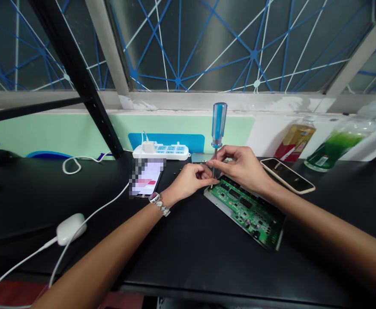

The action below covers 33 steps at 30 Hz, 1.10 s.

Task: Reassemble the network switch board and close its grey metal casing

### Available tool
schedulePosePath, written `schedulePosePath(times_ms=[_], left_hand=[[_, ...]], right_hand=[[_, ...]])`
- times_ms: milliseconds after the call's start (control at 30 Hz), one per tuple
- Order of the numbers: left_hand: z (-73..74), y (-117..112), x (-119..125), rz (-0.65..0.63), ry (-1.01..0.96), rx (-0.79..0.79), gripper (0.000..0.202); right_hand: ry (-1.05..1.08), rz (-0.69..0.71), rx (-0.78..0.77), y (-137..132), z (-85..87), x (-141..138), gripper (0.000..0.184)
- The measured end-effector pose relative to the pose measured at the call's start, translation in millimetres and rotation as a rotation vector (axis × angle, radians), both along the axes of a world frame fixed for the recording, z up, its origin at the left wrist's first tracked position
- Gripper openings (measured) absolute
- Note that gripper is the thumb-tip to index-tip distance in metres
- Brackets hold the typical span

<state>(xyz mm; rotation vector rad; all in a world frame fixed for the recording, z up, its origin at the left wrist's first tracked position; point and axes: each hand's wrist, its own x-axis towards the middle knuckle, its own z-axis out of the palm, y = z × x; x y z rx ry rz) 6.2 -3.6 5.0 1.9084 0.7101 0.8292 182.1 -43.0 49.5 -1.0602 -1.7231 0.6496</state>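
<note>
Both my hands are together at the far-left corner of the circuit board (pixel 248 208). It lies in its metal tray on the black worktop (pixel 188 249), btwn the lit phone (pixel 145 178) and the dark phone (pixel 287 175). My right hand (pixel 244 168) pinches the screwdriver (pixel 219 124) on its shaft, just under the blue handle. My left hand (pixel 189 179) has its fingertips closed round the shaft lower down, right at the board's corner. Can't tell if a screw sits under the tip, as my fingers hide it. Nothing is on the handle itself.

To do this well, I reckon:
- Hold the shaft dead upright, as now, so the tip seats square & doesn't cam out.
- Left fingers guide only, w/ light pressure.
- Turning from the shaft gives little torque, so for anything tight I'd shift the right hand up to the handle.
- A slip could drag the tip across the components nr the edge, so press straight down w/ no sideways lean.
</note>
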Motion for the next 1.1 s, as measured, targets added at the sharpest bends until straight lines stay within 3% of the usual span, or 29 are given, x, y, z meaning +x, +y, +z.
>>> schedulePosePath(times_ms=[133,400,567,733,900,1100], left_hand=[[0.2,-0.7,0.3,-0.056,-0.005,-0.021,0.02],[0.8,-1.4,0.0,0.007,-0.018,0.013,0.025],[3.9,-1.6,-1.3,-0.058,-0.005,0.027,0.019],[0.0,-0.2,-0.2,0.013,-0.023,0.028,0.026],[2.7,-2.3,-0.1,-0.049,-0.034,0.04,0.022],[3.7,-2.9,0.4,0.014,-0.057,0.013,0.027]], right_hand=[[0.045,0.022,-0.047,-2.3,-1.1,2.4,0.024],[-0.016,0.014,-0.054,-3.4,-5.1,4.4,0.02],[0.004,0.076,-0.088,-4.3,-5.8,5.0,0.014],[-0.02,0.029,-0.055,-5.1,-6.3,4.0,0.011],[0.012,0.114,-0.129,-5.5,-6.8,3.0,0.01],[-0.016,0.038,-0.09,-6.7,-6.3,2.8,0.014]])
